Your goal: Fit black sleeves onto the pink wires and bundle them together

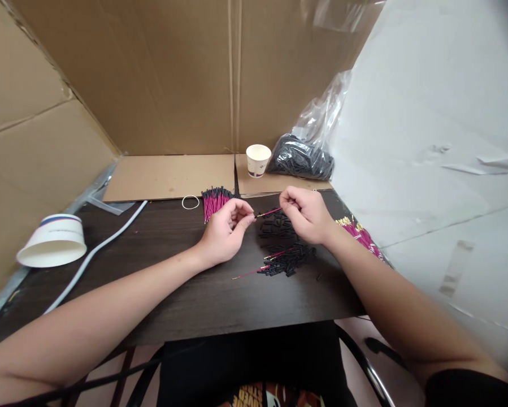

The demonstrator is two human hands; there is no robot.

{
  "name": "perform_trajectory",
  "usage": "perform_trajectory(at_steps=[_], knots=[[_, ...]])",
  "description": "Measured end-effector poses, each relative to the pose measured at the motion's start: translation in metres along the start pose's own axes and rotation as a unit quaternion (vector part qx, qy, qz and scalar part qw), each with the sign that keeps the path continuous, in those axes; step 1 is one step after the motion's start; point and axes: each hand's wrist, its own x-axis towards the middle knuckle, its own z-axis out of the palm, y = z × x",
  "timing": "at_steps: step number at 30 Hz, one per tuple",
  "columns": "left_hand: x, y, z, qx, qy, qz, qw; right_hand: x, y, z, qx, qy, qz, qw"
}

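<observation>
My right hand (304, 215) is closed in a pinch on a thin magenta wire (272, 212), whose gold-coloured tip points left. Just across from that tip, my left hand (229, 230) pinches thumb and forefinger together; a small dark end that looks like a short black tube shows at the fingertips. Below and between the hands lie loose piles of short black tubes (285, 261), with a few magenta wires among them. Behind my left hand is a bundle of magenta wires with black ends (215, 202). Another heap of magenta wires with gold tips (361, 237) lies beside my right forearm.
A paper cup (257, 161) stands at the back, next to a clear bag of black pieces (302, 158). On the left, a larger paper cup (52, 242) lies tipped near a grey cable (96, 249). A rubber band (190, 202) rests on the dark table (186, 305). Cardboard walls enclose the back and left.
</observation>
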Motion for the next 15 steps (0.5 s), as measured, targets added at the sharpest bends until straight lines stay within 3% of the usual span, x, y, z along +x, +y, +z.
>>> perform_trajectory(at_steps=[7, 15], knots=[[0.0002, -0.0051, -0.0014, 0.006, -0.003, 0.012, 1.0, 0.0014, -0.0014, -0.0014, -0.007, -0.011, -0.007, 1.0], [-0.0015, -0.0083, -0.0061, 0.106, -0.019, 0.042, 0.993, 0.0018, -0.0038, 0.0005, -0.001, -0.036, -0.009, 0.999]])
